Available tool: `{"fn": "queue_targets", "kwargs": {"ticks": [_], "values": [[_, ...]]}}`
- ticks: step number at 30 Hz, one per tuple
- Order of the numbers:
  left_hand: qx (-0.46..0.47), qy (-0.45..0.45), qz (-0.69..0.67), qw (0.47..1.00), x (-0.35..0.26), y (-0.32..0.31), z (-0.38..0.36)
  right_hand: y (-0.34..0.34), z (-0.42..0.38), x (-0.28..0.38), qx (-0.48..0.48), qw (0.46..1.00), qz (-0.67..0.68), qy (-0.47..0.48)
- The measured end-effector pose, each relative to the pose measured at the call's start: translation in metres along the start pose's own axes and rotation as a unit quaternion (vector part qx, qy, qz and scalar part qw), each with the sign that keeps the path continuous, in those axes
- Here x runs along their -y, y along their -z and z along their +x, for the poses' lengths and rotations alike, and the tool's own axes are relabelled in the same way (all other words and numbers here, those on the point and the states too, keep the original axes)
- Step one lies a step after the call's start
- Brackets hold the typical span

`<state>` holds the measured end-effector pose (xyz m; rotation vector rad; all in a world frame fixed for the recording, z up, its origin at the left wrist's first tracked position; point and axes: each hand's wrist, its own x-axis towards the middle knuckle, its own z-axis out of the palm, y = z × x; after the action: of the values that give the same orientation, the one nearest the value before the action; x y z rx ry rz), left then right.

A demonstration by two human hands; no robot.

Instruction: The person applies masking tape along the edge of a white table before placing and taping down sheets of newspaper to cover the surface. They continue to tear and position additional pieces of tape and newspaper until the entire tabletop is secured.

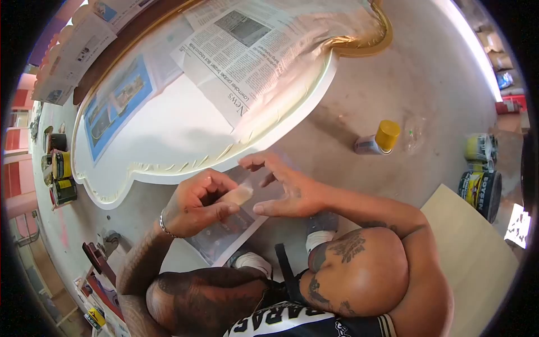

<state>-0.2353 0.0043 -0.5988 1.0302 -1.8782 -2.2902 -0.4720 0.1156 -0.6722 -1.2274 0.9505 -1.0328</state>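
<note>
My left hand [202, 203], with a chain bracelet at the wrist, is closed with thumb and fingers on a short, pale cream piece of masking tape [238, 195]. Just to its right, my right hand [287, 188] is held with fingers and thumb apart and nothing between them. In front of both hands lies a white curved panel [168, 115] with a scalloped edge. Crinkled masking tape [216, 154] runs along that edge. Newspaper [233, 64] covers much of the panel, and its far right rim is gold.
A spray can with a yellow cap [387, 135] stands on the floor to the right. Paint cans [480, 191] are at far right, others [63, 174] at far left. A plywood sheet [469, 247] lies at lower right. Printed paper [224, 238] lies below my hands.
</note>
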Motion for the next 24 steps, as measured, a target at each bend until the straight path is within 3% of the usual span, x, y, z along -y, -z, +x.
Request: {"fn": "queue_targets", "kwargs": {"ticks": [2, 5, 7, 11, 13, 17, 19, 22, 24], "values": [[-0.052, 0.016, -0.004, 0.999, 0.001, -0.007, -0.003, 0.006, 0.002, 0.021, -0.001, 0.997, -0.073, -0.006], [-0.092, -0.018, 0.069, 0.993, 0.005, -0.019, -0.007, 0.000, 0.011, 0.035, 0.006, 0.993, -0.034, -0.116], [-0.102, -0.058, 0.105, 0.988, 0.006, -0.028, -0.006, -0.008, 0.016, 0.019, -0.032, 0.994, -0.007, -0.106], [-0.098, 0.001, 0.102, 0.990, 0.000, -0.034, -0.006, -0.005, 0.018, 0.017, -0.036, 0.990, 0.026, -0.136], [-0.101, 0.049, 0.075, 0.991, -0.003, -0.036, -0.005, 0.003, 0.019, 0.023, -0.040, 0.989, -0.061, -0.128], [-0.051, -0.094, 0.256, 0.961, -0.004, -0.032, -0.014, 0.041, 0.025, 0.052, -0.086, 0.969, -0.161, -0.167], [-0.052, -0.152, 0.300, 0.940, -0.001, -0.026, -0.017, 0.062, 0.021, 0.050, -0.124, 0.975, -0.169, -0.080], [-0.068, -0.133, 0.264, 0.953, -0.010, -0.017, -0.025, 0.076, 0.017, 0.051, -0.109, 0.977, -0.173, -0.064], [-0.094, 0.053, 0.228, 0.968, -0.042, -0.017, -0.032, 0.103, 0.020, 0.044, -0.196, 0.952, -0.211, -0.102]]}}
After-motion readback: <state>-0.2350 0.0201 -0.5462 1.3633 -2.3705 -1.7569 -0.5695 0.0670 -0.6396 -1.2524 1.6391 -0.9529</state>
